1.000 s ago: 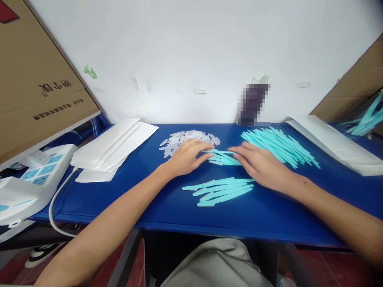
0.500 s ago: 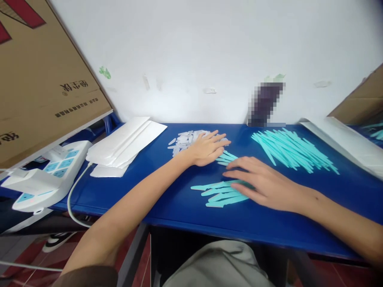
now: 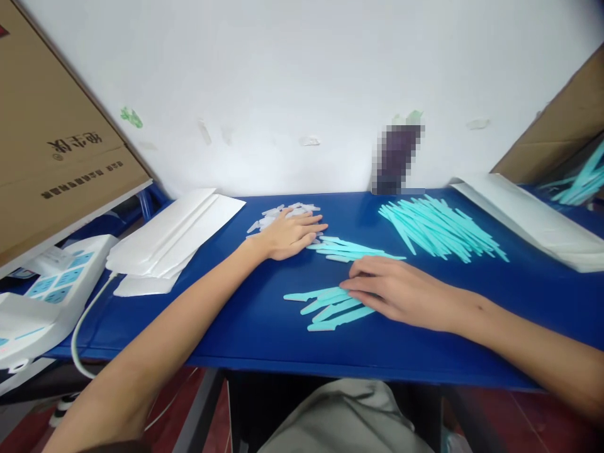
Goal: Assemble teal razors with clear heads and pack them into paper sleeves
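Observation:
My left hand (image 3: 290, 234) lies with fingers stretched and apart over a pile of small translucent white caps (image 3: 270, 217), covering part of it. Just right of its fingertips is a small row of teal eyebrow razors (image 3: 346, 247). My right hand (image 3: 389, 286) is bent over a nearer group of teal eyebrow razors (image 3: 325, 308) fanned out on the blue table. Its thumb and fingers are drawn together in a pinch on one razor. The palm hides the right ends of that group.
A larger heap of teal razors (image 3: 443, 226) lies at the back right, beside a white packet (image 3: 533, 220). White envelopes (image 3: 177, 233) and a power strip (image 3: 70, 283) with a cable are on the left. A cardboard box (image 3: 61, 138) leans at far left; another box (image 3: 542, 138) stands right.
The view has turned slightly to the right. My right hand's fingers have drawn together over the nearer razors, uncovering more of the farther row. My left hand stays spread on the caps.

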Tool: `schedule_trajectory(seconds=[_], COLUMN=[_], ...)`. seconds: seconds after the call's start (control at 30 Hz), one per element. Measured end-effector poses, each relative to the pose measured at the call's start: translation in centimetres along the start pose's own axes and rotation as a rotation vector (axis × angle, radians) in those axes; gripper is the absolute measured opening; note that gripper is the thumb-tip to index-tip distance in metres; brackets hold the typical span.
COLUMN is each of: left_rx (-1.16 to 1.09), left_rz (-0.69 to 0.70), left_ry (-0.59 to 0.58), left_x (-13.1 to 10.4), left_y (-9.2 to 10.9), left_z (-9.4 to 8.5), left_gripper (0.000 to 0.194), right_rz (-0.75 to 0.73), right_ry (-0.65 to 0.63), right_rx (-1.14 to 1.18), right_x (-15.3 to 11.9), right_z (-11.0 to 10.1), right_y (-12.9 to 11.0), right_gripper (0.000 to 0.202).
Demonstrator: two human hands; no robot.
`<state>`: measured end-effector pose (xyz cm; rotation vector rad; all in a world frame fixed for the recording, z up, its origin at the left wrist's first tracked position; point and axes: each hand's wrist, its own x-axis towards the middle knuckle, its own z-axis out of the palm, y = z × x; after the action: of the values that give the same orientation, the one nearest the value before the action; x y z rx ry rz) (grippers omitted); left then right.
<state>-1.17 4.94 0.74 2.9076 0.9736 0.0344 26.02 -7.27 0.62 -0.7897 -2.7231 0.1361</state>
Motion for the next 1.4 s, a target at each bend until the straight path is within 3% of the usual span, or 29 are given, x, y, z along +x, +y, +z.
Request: schedule_trajectory(seconds=[0.17,0.3,0.47,0.63,0.93,1.17,1.4], left_rx=[0.074,0.081,0.085,0.099,0.037,0.127,0.054], left_rz=[-0.009,-0.022,-0.069,-0.081,-0.032,-0.063,-0.024], left_ry=[0.054,0.124,0.118,0.118,0.095,0.254,0.386], left_x=[-2.1,-2.5,-2.1,-2.4,-3.1,-3.3,-3.2], left_y=[-0.8,-0.3,0.9,0.9,1.1,0.5,0.1], left_z=[-0.1,0.2,-0.3,-1.4,-2.6,-2.4,-1.6], left_gripper=[0.050,0.047,0.040,0.032,0.019,0.021,0.022], right_rz=[0.020,0.040,0.042,0.043,0.219,0.321,0.377], right_ry=[-0.006,-0.016,0.021,0.093,0.128,0.121,0.143], right_rx=[0.017,0.030,0.046,0.046,-0.015,0.041,0.126], right_x=[0.1,0.1,0.0,0.1,-0.1,-0.1,0.1], right_z=[0.0,0.0,0.1,-0.1,0.1,0.0,0.0], right_y=[0.2,0.3,0.5,0.7,1.6,2.2,2.9], right_gripper=[0.033,0.031,0.026,0.023,0.019,0.016,0.018])
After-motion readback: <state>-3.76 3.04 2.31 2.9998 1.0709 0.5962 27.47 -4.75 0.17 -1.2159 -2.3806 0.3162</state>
